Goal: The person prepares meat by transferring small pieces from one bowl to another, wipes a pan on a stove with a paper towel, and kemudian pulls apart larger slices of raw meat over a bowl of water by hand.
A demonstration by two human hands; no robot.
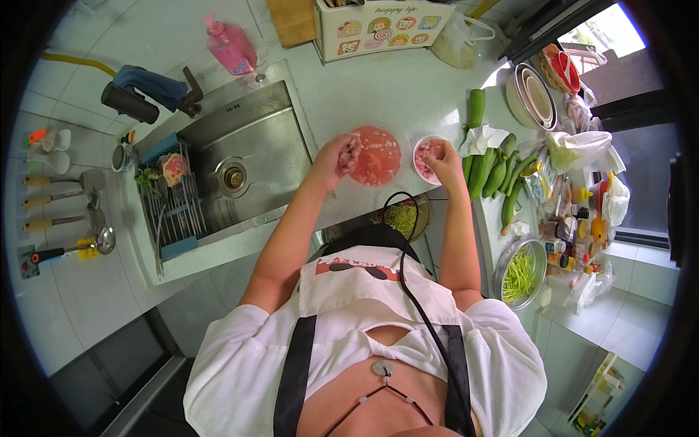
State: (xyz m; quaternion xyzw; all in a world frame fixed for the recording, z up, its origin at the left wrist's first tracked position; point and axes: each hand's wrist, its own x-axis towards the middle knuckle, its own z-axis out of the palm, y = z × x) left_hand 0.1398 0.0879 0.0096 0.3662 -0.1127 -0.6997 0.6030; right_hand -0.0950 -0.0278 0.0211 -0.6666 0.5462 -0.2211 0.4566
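A clear round bowl (374, 162) of reddish-pink liquid, with pale bits floating in it, stands on the counter in front of me. At its left rim is my left hand (337, 159), fingers curled and coated in wet, pale pinkish bits; what lies inside them I cannot make out. To the right of that bowl stands a smaller white bowl (421, 175) holding pieces of raw pink meat (423, 156). My right hand (444, 162) reaches into it, its fingertips pinched together on the meat. The hand partly covers this bowl's right side.
A steel sink (275, 116) with a blue drying rack (171, 247) lies left. On the right are several green cucumber-like vegetables (480, 171), a metal bowl of green strips (539, 256) and nested basins (520, 87). A pink bottle (231, 49) and decorated box (382, 33) stand behind.
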